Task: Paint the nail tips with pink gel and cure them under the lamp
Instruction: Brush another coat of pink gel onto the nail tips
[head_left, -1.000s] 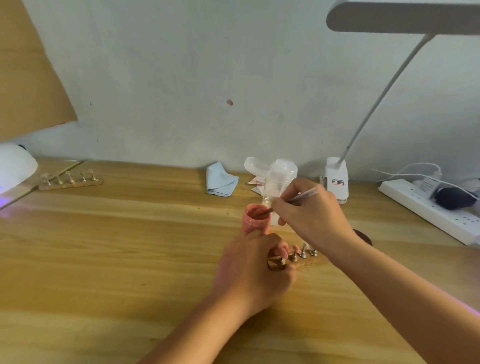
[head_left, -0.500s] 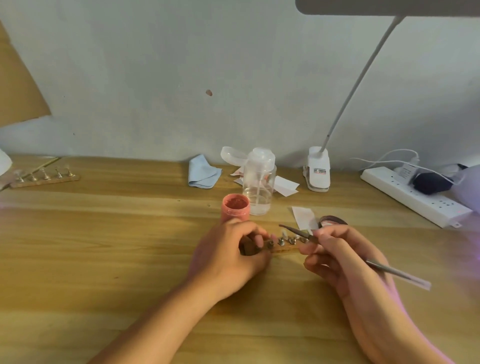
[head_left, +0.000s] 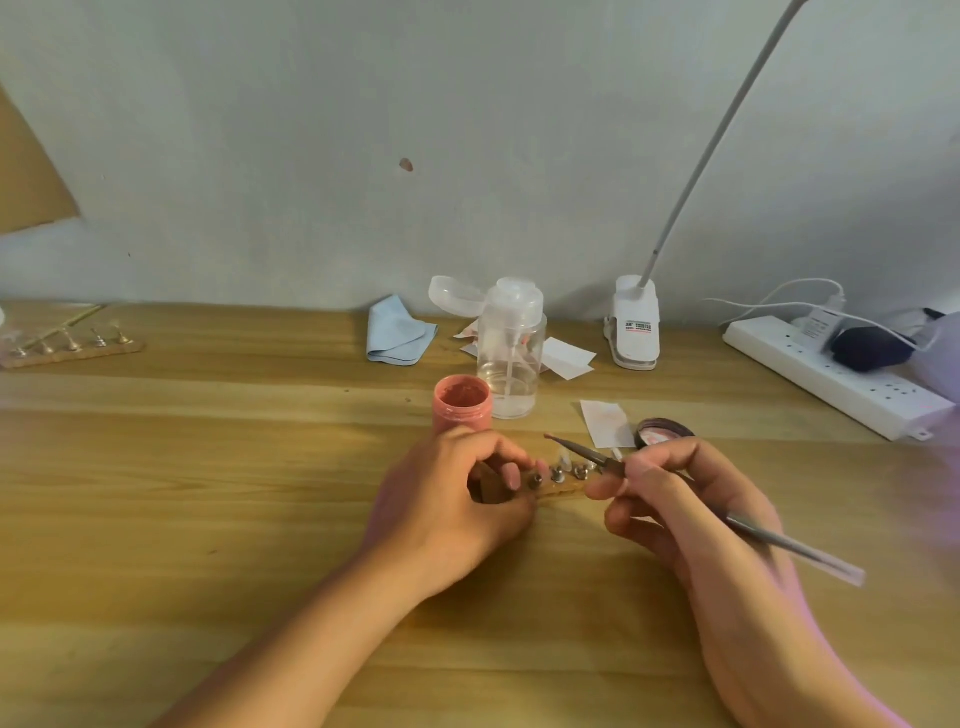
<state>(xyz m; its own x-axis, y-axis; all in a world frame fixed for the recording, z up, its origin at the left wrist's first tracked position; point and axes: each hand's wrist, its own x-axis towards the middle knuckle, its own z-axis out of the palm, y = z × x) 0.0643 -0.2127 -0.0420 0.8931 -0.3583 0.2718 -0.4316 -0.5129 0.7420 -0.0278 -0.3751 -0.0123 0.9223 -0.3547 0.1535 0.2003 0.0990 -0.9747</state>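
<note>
An open pink gel jar (head_left: 462, 404) stands on the wooden table (head_left: 208, 493). Just in front of it lies a cork strip (head_left: 558, 480) with small metal stands carrying nail tips. My left hand (head_left: 457, 499) grips the strip's left end, fingers curled round it. My right hand (head_left: 680, 509) pinches a thin grey brush (head_left: 597, 458); its pink-loaded tip points left, just above the stands. The jar's dark lid (head_left: 662, 431) lies behind my right hand. The strip's right end is hidden by my fingers.
A second strip of stands (head_left: 72, 345) lies at the far left. At the back are a blue cloth (head_left: 397, 332), a clear pump bottle (head_left: 511, 358), white paper pieces (head_left: 605, 422), a clip lamp's base (head_left: 635, 322) and a white power strip (head_left: 831, 376).
My right hand drew the brush out of the pink jar and brought it down to the right, over the stands. The left hand kept its hold. The view shifted, dropping the white lamp at left out of sight.
</note>
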